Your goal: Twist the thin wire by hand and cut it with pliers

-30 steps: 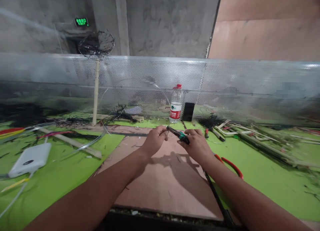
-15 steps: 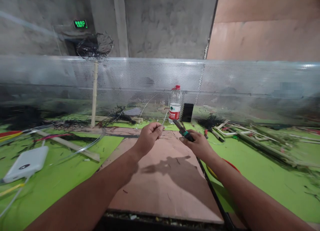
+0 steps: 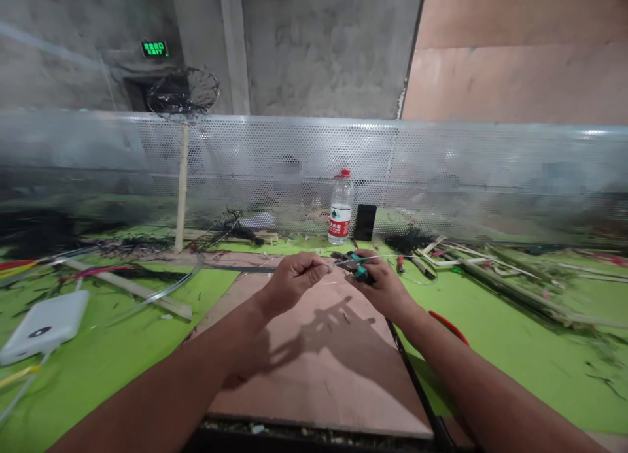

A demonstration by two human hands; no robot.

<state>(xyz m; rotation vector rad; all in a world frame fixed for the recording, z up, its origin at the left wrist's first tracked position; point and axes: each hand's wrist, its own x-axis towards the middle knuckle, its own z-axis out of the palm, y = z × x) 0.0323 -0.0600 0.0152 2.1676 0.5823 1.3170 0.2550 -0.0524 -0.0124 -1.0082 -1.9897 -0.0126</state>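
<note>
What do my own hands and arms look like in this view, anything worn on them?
Your left hand and right hand are both ungloved. No sleeve, watch or bracelet shows on the left forearm or right forearm. Rings: too small to tell.

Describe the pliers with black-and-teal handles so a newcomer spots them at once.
Start at the pinkish-brown wooden board on the bright green tabletop, and look toward its far end. There the person's bare right hand grips the pliers, their head turned toward the left hand. Teal on the grips sets them apart from the curved red handle beside the right forearm.
</note>
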